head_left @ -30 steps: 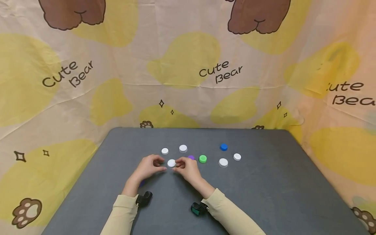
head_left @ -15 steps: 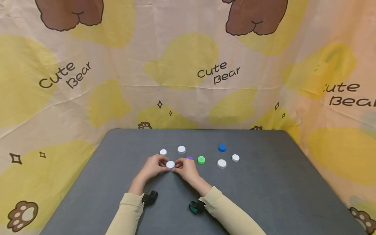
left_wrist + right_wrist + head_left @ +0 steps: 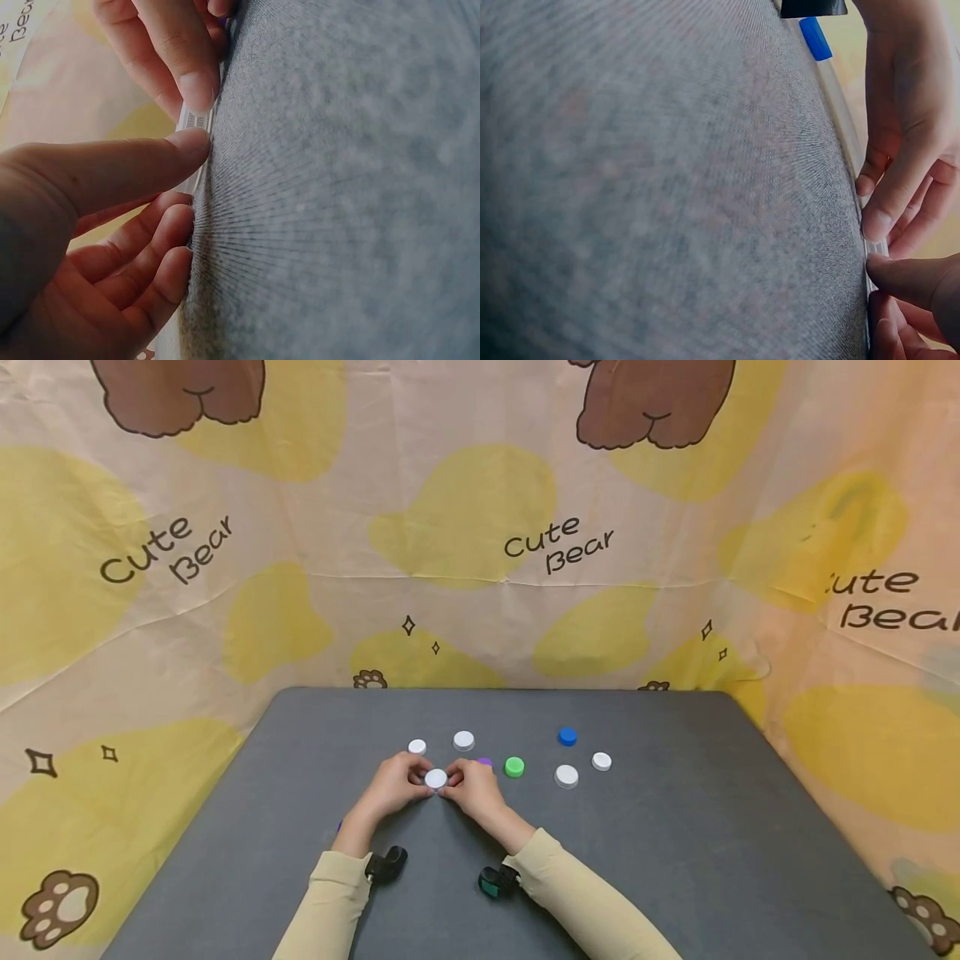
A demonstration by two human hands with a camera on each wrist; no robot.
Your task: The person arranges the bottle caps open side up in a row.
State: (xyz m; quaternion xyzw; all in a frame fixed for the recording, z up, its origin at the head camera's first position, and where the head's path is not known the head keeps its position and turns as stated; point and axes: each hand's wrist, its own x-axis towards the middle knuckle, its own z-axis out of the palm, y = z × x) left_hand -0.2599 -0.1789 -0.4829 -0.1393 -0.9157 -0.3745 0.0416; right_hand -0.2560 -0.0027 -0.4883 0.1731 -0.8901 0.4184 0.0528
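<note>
A white round cap with a clear lower rim (image 3: 436,779) sits on the grey table between both hands. My left hand (image 3: 390,787) pinches it from the left, thumb on the near side, fingers behind. From the right, my right hand (image 3: 477,789) pinches the same cap in a mirrored way. In the left wrist view the clear ridged rim (image 3: 198,120) shows between the two thumbs, right at the table surface. A purple cap (image 3: 485,762) is partly hidden behind my right hand. Just beyond my left hand lies a small white cap (image 3: 417,747).
Farther back lies another white cap (image 3: 463,741). To the right are a green cap (image 3: 514,767), a blue cap (image 3: 567,737), a white one with clear rim (image 3: 567,777) and a smaller white cap (image 3: 602,762). A blue cap (image 3: 815,39) lies by my left wrist, mostly hidden in the head view.
My left hand has moved right and closed its fingers on the white cap, which my right hand was touching. Over the last half second both hands have stayed nearly still.
</note>
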